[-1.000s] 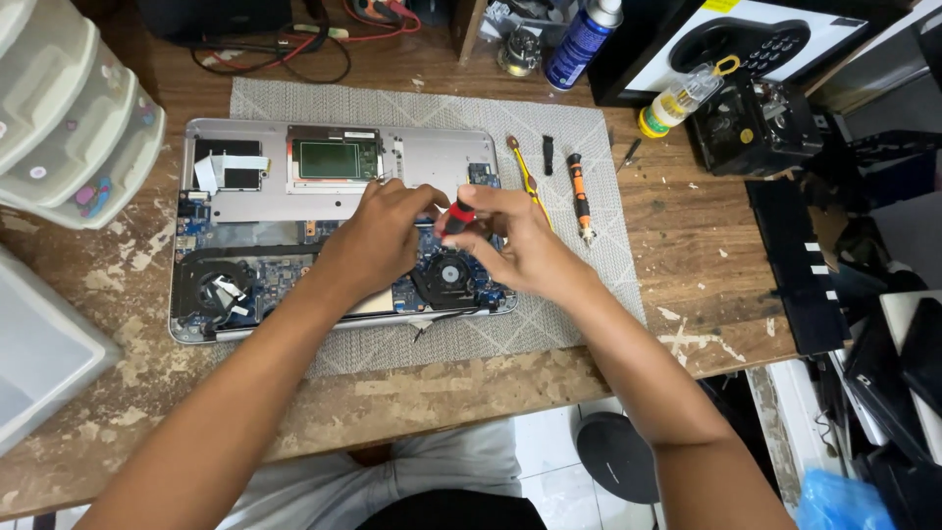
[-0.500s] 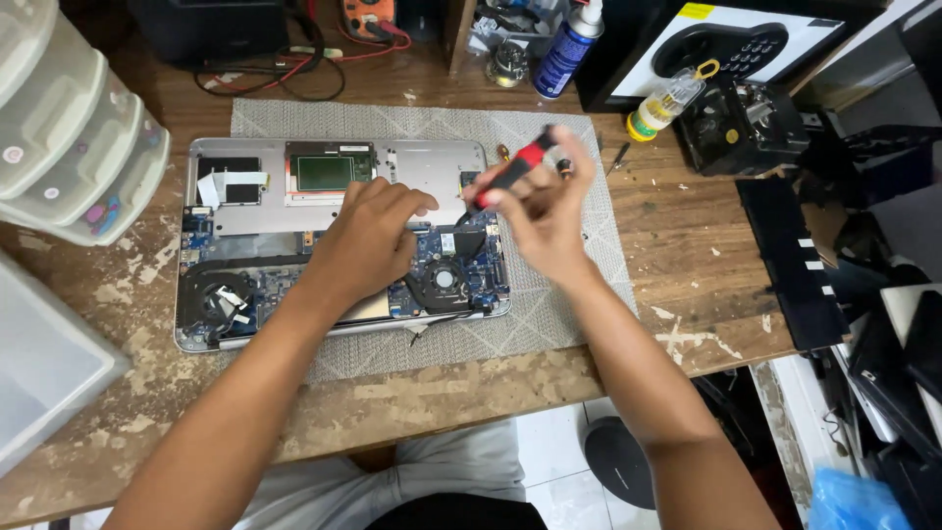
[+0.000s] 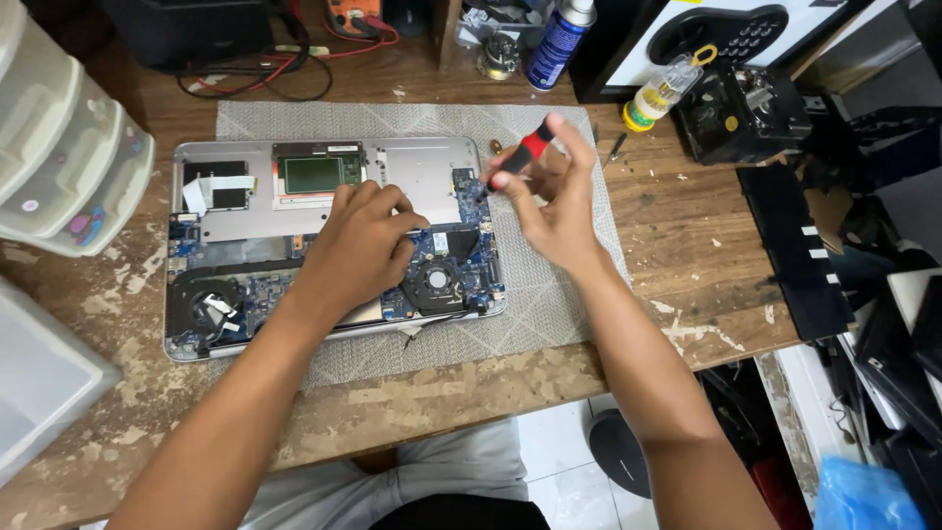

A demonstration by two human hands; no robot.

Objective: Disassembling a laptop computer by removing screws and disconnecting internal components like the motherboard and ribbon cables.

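Worn wooden bench [image 3: 687, 236], scarred top, with a grey mat [image 3: 549, 294] spread across the middle. Opened laptop chassis [image 3: 422, 167] lies on the mat, bottom cover off, blue board and two black fans exposed.

Left hand [image 3: 358, 245] rests palm-down on the board between the fans, fingers curled and pressing on the middle of the chassis; grip not closed around anything.

Right hand [image 3: 554, 201] is raised over the mat just beside the chassis's right edge. Its grip is clenched on a screwdriver [image 3: 515, 162] with a red and black handle, held tilted, tip pointing down-left toward the top right corner of the board. Can't tell whether the tip touches the board.

Around it:
- blue spray can [image 3: 559, 39] at the back edge of the bench, upright
- small clear bottle with yellow cap [image 3: 659, 93] lying tilted, right of the can
- black boxy device [image 3: 746, 113] just beside the bottle
- translucent plastic drawer unit [image 3: 69, 147] at the left edge
- red and black leads [image 3: 285, 69] coiled behind the mat
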